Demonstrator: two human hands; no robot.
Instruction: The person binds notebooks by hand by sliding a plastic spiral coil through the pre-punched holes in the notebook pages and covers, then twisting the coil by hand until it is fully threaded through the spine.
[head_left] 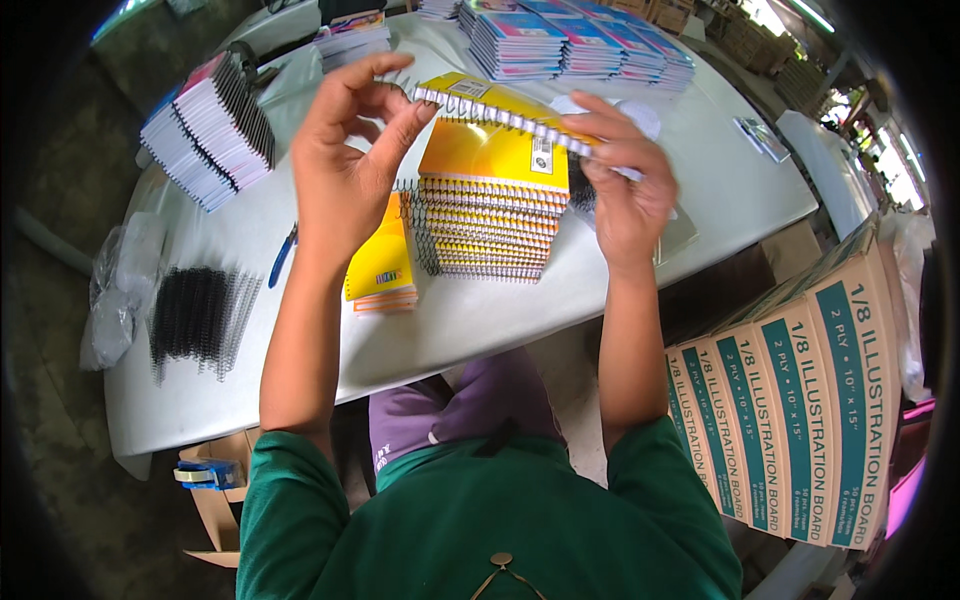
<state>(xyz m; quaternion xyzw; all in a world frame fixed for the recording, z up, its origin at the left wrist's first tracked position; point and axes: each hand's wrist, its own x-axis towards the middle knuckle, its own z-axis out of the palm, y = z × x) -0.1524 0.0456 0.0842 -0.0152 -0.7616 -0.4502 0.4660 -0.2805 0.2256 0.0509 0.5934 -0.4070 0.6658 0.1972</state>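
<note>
Above the table I hold a yellow spiral notebook (500,98), tilted, with its bound edge toward me. My right hand (632,175) grips its right end between thumb and fingers. At the other end, my left hand (350,150) has thumb and fingers closed around the dark coil (403,86) that sticks out past the binding. Just below stands a stack of yellow spiral notebooks (492,225), coil ends jutting out on its left side. Beside that stack, partly behind my left forearm, lie yellow-orange booklets (380,265) with no coil visible.
Loose black coils (205,312) lie at the table's left, near a clear plastic bag (122,290) and blue-handled pliers (283,255). Notebook stacks stand at far left (210,135) and at the back (560,45). Cardboard boxes (780,400) rise at right; a tape dispenser (208,473) sits lower left.
</note>
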